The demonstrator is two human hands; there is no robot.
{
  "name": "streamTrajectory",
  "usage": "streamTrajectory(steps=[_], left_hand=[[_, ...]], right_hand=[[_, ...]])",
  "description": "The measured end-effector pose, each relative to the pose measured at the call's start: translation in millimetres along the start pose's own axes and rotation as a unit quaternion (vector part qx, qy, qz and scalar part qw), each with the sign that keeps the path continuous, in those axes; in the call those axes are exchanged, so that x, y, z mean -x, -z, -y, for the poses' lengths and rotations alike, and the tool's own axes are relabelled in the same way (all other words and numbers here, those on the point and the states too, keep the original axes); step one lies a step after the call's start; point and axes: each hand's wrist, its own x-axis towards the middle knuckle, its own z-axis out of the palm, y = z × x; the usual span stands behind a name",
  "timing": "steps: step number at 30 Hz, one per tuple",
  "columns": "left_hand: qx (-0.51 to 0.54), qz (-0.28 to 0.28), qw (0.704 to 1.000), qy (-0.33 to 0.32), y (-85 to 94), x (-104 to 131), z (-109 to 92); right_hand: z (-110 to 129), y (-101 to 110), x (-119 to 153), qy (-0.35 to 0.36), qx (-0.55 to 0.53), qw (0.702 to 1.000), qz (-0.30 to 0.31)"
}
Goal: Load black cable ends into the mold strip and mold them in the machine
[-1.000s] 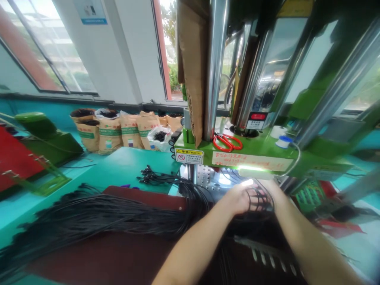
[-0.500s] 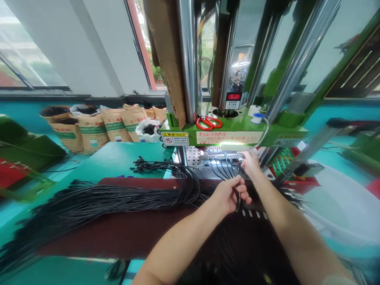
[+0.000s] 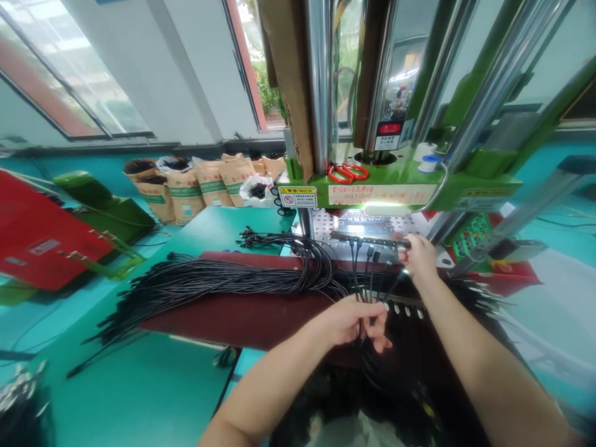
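Note:
My left hand (image 3: 357, 320) is closed around several thin black cables (image 3: 357, 273), which run up from its fingers. Small black plugs (image 3: 375, 255) show at the ends of some cables. My right hand (image 3: 423, 259) grips the right end of a long dark bar (image 3: 372, 240), in front of the machine's perforated metal plate (image 3: 321, 222). Some cable ends meet the bar's lower edge; others appear apart from it. A big bundle of black cables (image 3: 223, 276) lies to the left on a dark red board (image 3: 261, 316).
Above my hands stands the green press (image 3: 447, 189) with metal columns, red-handled scissors (image 3: 348, 172) and a thread spool (image 3: 429, 163). Metal tabs (image 3: 402, 310) line the board's edge. Paper sacks (image 3: 186, 192) stand at the back left. A white tub (image 3: 554, 310) is at right.
My right hand has brought the bar towards me, away from under the press. My left hand has moved lower with the cables, and several plugs now show apart from the bar. The view has shifted left.

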Motion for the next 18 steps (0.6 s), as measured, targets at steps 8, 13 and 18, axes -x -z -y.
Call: streamTrajectory(steps=[8,13,18], left_hand=[[-0.019,0.084,0.993,0.084,11.5,-6,2],[-0.097,0.145,0.980,0.091,20.2,30,1],[-0.109,0.009,0.978,-0.176,26.3,67,-37]], right_hand=[[2,9,13,0.016,0.020,1.000,0.002],[-1,25,-1,0.026,0.016,0.999,-0.010],[-2,51,-22,0.033,0.063,0.997,-0.007]])
